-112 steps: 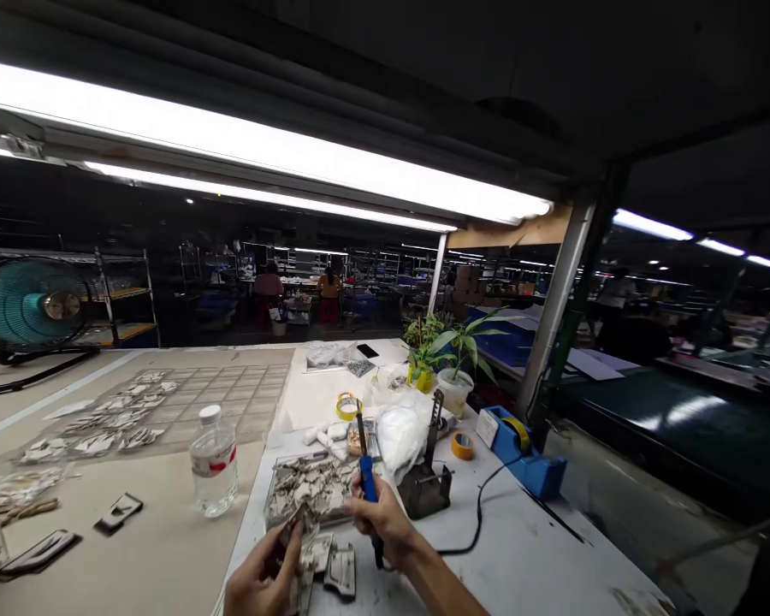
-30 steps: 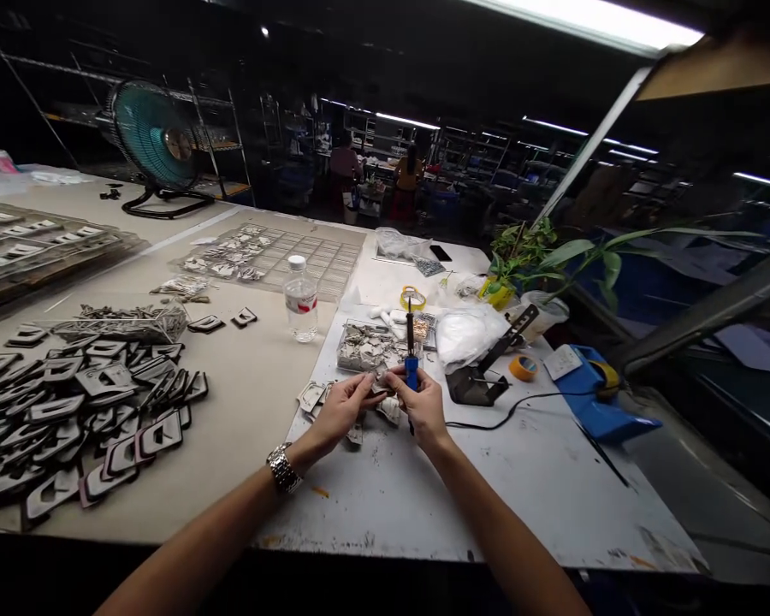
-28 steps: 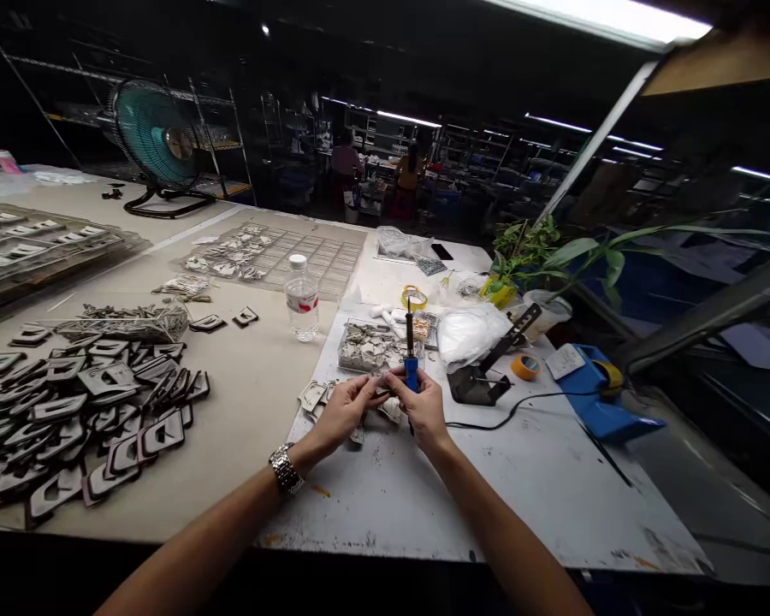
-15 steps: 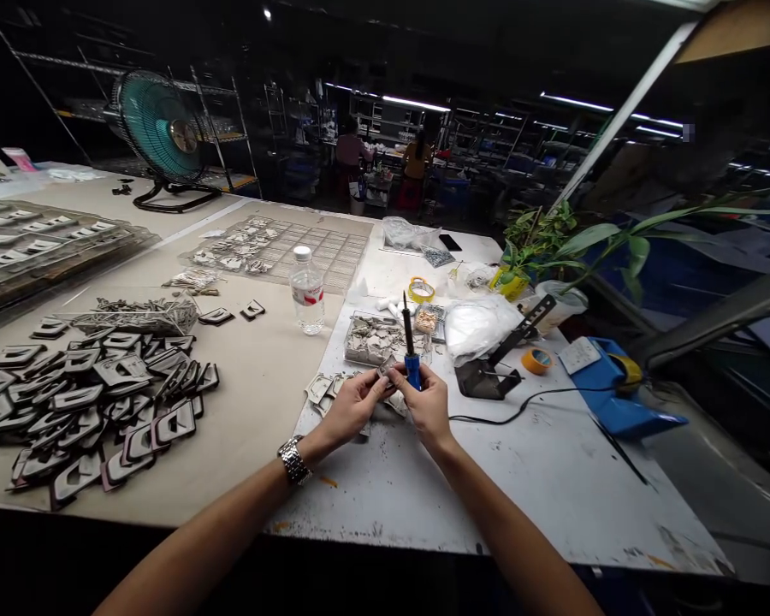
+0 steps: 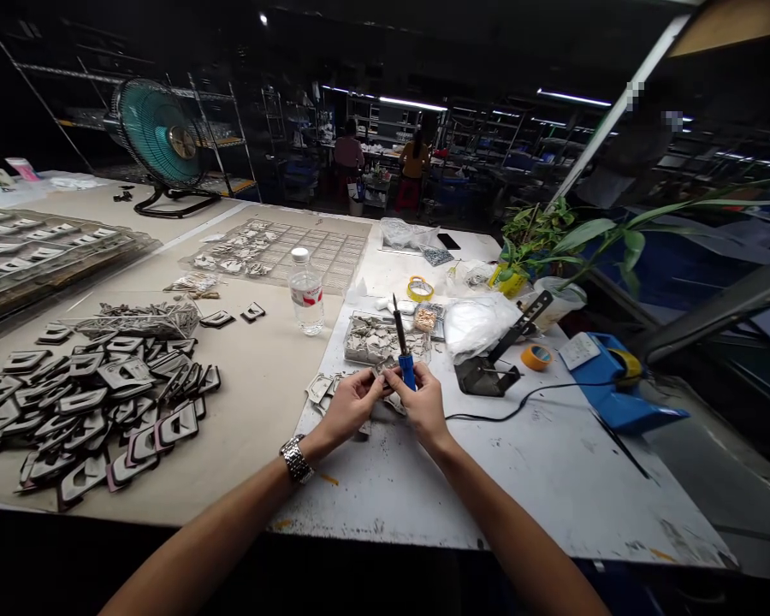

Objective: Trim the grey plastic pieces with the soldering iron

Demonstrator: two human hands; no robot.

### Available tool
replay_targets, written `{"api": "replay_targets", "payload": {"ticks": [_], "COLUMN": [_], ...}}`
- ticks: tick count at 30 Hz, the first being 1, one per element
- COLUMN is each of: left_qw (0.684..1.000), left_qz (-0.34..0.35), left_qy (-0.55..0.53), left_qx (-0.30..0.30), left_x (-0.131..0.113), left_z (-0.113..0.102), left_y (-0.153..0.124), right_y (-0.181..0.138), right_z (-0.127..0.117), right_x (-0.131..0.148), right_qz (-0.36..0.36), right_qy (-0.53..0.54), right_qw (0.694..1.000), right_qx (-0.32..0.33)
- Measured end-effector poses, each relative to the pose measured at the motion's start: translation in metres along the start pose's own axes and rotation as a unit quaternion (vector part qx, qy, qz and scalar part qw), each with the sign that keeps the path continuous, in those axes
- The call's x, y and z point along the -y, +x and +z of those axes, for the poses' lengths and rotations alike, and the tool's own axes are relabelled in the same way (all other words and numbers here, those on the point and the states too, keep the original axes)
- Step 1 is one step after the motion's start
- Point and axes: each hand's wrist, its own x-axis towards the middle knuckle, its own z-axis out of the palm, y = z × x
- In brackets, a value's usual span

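Small grey piece (image 5: 380,369) pinched between fingertips of left hand (image 5: 350,411), mostly hidden by fingers, exact hold hard to tell. Blue-handled soldering iron (image 5: 407,372) clasped in closed right hand (image 5: 427,406), nearly upright, tip up, just beside piece, not touching. Step in hand seems to be lining up piece with iron. Clear plastic tray of grey scraps (image 5: 347,338) just ahead of hands; loose pieces (image 5: 319,389) beside left hand on white workbench (image 5: 519,479). Next move calls for tip tilted down onto piece.
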Motion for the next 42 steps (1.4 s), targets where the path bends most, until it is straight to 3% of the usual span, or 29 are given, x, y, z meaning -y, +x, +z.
{"api": "replay_targets", "payload": {"ticks": [12, 23, 26, 32, 38, 42], "left_qw": [0.996, 0.997, 0.996, 0.980, 0.963, 0.959], "left_qz": [-0.048, -0.032, -0.018, 0.037, 0.065, 0.069], "left_qy": [0.013, 0.012, 0.027, 0.063, 0.126, 0.152], "left_qx": [-0.076, -0.072, -0.085, -0.187, -0.228, -0.230], "left_x": [-0.001, 0.001, -0.001, -0.011, -0.009, -0.005], "left_z": [-0.009, -0.008, -0.015, -0.049, -0.084, -0.092], "left_y": [0.007, 0.008, 0.010, 0.024, 0.036, 0.038], "right_y": [0.000, 0.002, 0.001, 0.000, 0.005, 0.009], "right_z": [0.001, 0.001, 0.000, -0.007, -0.012, -0.015], "right_x": [-0.005, -0.007, -0.003, 0.001, -0.017, -0.030], "right_qz": [0.065, 0.077, 0.054, -0.043, -0.146, -0.191], "right_qy": [0.062, 0.061, 0.029, -0.104, -0.246, -0.309], "right_qw": [0.995, 0.994, 0.997, 0.992, 0.957, 0.930], "right_qx": [0.042, 0.057, 0.056, 0.054, 0.050, 0.056]}}
